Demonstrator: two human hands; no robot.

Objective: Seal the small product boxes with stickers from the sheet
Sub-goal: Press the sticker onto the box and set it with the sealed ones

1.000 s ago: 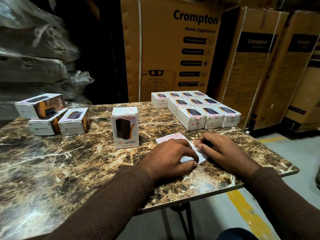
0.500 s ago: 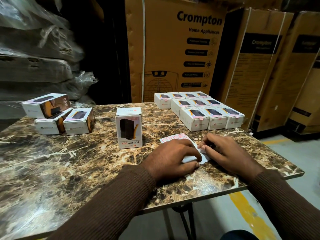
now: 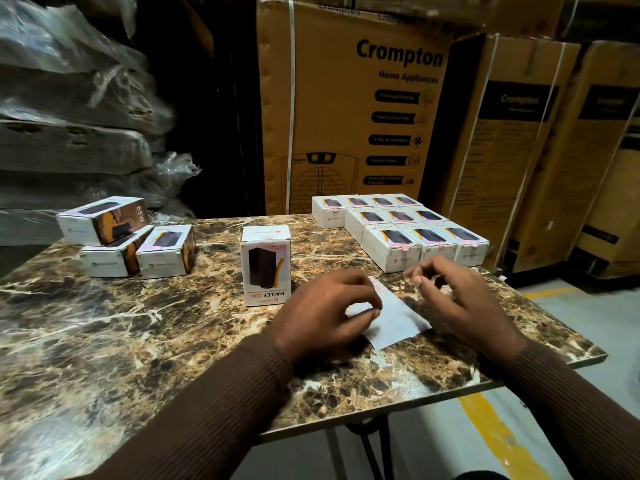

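You are well into the job, as far as the table shows. Beyond the sticker sheet (image 3: 391,318) and to its right, a packed block of boxes (image 3: 398,226) already shows pink seals on its front row. An upright box (image 3: 266,265) stands just left of the sheet, apparently next, and three more boxes (image 3: 128,237) lie piled far to the sheet's left, with no seals visible. Your left hand (image 3: 325,315) rests on the sheet's left edge, fingers curled, pinning it down. Your right hand (image 3: 457,299) hovers above the sheet's right side, fingertips pinched together; whether a sticker sits between them, I cannot tell.
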